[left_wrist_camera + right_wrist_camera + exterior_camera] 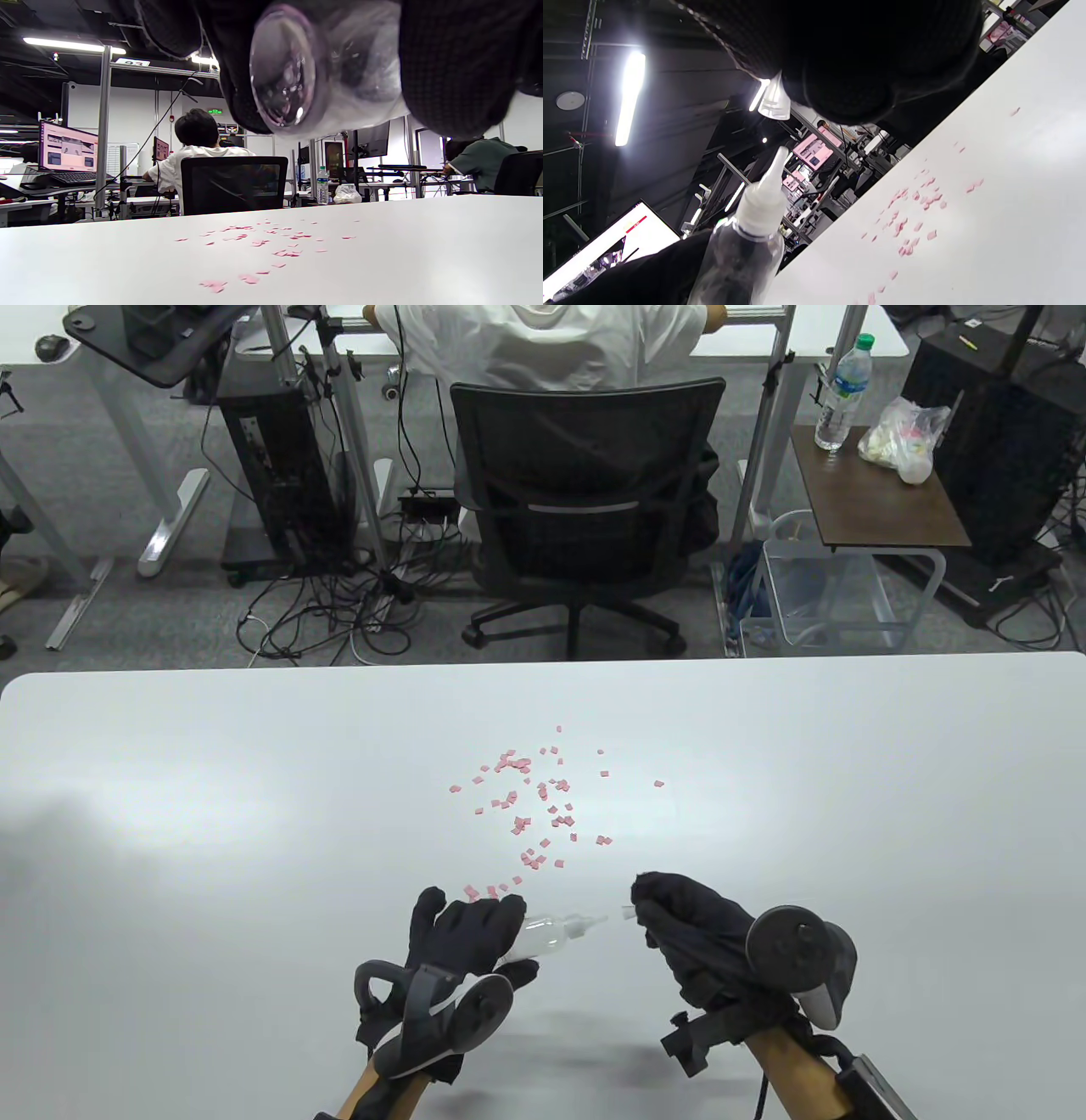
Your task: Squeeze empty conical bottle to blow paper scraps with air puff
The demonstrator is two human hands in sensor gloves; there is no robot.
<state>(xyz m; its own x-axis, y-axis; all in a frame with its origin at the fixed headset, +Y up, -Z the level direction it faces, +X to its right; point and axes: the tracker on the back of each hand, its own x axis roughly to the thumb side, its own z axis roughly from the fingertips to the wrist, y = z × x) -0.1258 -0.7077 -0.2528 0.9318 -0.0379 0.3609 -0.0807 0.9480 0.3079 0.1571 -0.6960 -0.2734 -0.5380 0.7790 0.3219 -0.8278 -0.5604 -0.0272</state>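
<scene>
Table view: left hand [462,937] grips the bottle [551,931], right hand [687,929] pinches its removed cap [628,911]; nozzle aims right, so a squeeze may miss the far scraps [530,806].

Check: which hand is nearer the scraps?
Left. The left hand, gripping the bottle, touches the scraps' near edge; the right hand sits off to their right, holding the cap.

The clear plastic conical bottle [551,933] is lying nearly level above the worktop [254,814], its base end sitting in the left hand [462,937] and its white tapered nozzle [590,922] pointing away from that hand. It is looking empty. Its small clear cap [628,911] is sitting just beyond the nozzle tip, apart from it. Pink paper scraps [534,806] are lying scattered flat beyond the bottle.
</scene>
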